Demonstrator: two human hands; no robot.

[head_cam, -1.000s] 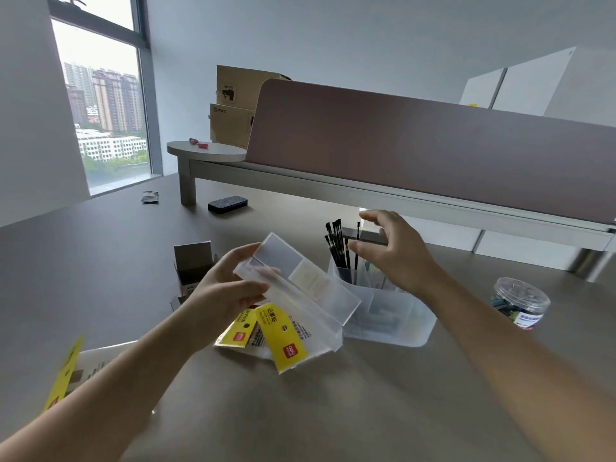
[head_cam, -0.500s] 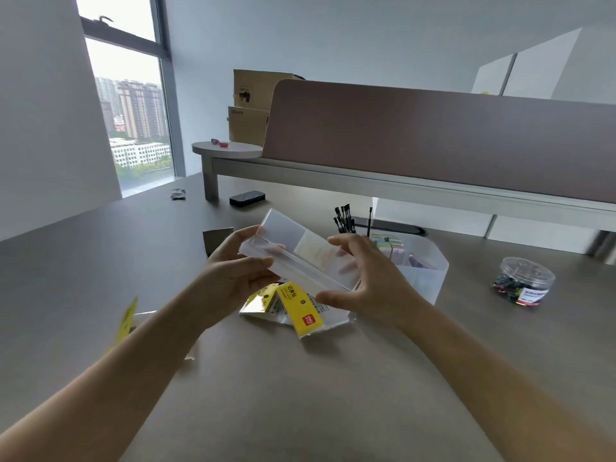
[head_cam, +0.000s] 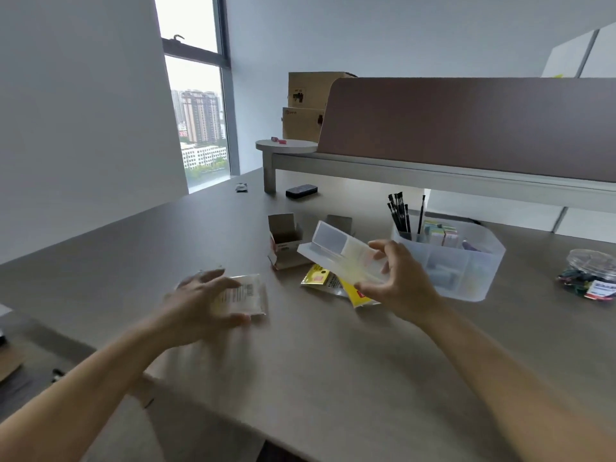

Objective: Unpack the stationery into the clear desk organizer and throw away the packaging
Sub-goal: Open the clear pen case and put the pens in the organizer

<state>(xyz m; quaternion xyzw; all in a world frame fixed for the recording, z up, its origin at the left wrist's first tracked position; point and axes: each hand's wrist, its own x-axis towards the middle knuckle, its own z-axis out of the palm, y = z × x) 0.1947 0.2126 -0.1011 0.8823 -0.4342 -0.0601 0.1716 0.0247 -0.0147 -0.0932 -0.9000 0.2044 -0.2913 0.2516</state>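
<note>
Grey-brown matte desk [head_cam: 333,378], big and L-ish, near edge visible bottom centre. White walls, tall window [head_cam: 200,111] at far left with high-rises outside. Brown fabric divider panel [head_cam: 466,125] on a pale raised shelf [head_cam: 433,176] along the back; stacked cardboard boxes [head_cam: 310,105] behind its left end. Small black flat device [head_cam: 301,191] on the desk under the shelf.

Clear plastic desk organizer [head_cam: 480,271] sits right of centre: black pens [head_cam: 398,211] upright in its back-left compartment, pastel sticky-note blocks [head_cam: 440,230] beside them. Round clear tub of coloured clips [head_cam: 588,278] far right, well apart. Open small cardboard carton [head_cam: 285,241] left of the organizer. Yellow-and-clear empty packet [head_cam: 328,283] flat on the desk, just below the right hand.

Right hand [head_cam: 400,285]: raised off the desk, fingers curled, gripping a clear flat plastic case with pale index tabs [head_cam: 340,253], case tilted, its far end up-left, just in front of the organizer.

Left hand [head_cam: 196,301]: palm down, fingers spread, resting on a clear wrapped packet with printed label [head_cam: 243,293] lying on the desk at left. Motion blur there — can't tell if it's pinching or only pressing.
</note>
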